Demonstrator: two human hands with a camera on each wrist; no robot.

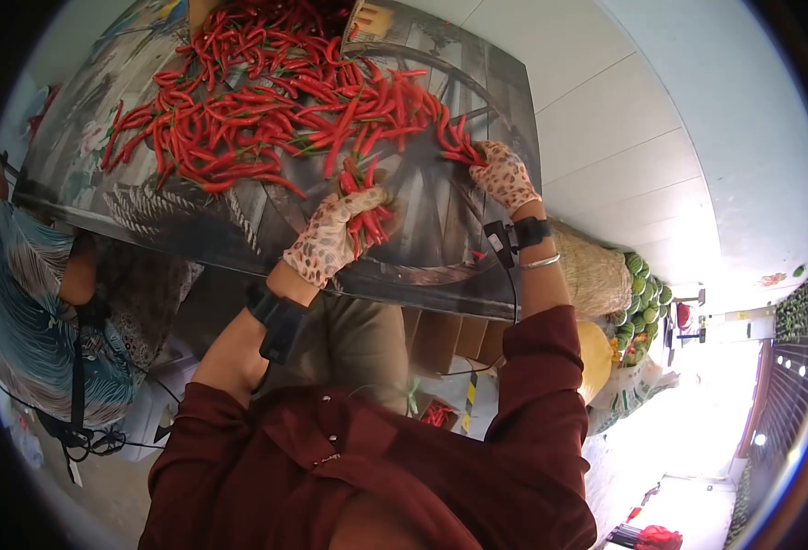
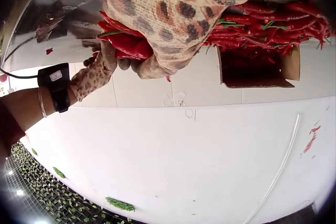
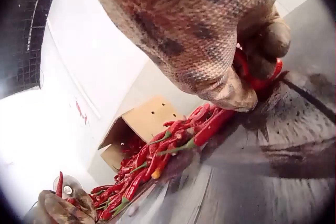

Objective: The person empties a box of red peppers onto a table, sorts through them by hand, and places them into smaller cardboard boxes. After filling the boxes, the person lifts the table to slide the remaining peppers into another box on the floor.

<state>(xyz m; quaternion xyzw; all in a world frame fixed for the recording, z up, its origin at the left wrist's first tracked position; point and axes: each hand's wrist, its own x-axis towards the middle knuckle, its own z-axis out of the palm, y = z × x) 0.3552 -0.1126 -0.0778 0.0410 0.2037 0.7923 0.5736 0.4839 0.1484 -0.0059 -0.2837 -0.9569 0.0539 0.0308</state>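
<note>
Both hands wear spotted gloves. The left hand point(image 1: 329, 236) grips a small bunch of red chillies point(image 1: 367, 225) near the table's front edge; in the left wrist view its fingers point(image 2: 157, 66) curl round the chillies point(image 2: 128, 45). At the right end of the pile, the right hand point(image 1: 507, 176) pinches red chillies point(image 1: 459, 147) between thumb and fingers. The right wrist view shows a curved chilli point(image 3: 262, 81) at the fingertips of that hand point(image 3: 194, 35). A large pile of red chillies point(image 1: 239, 128) with green stems spreads over the dark patterned table point(image 1: 422, 206).
An open cardboard box point(image 2: 257, 79) with chillies stands at the table's far side, against the wall. Another person's patterned sleeve point(image 1: 19, 284) is at the left. Beyond the table's right end are a woven sack point(image 1: 592, 266) and green melons point(image 1: 642, 298).
</note>
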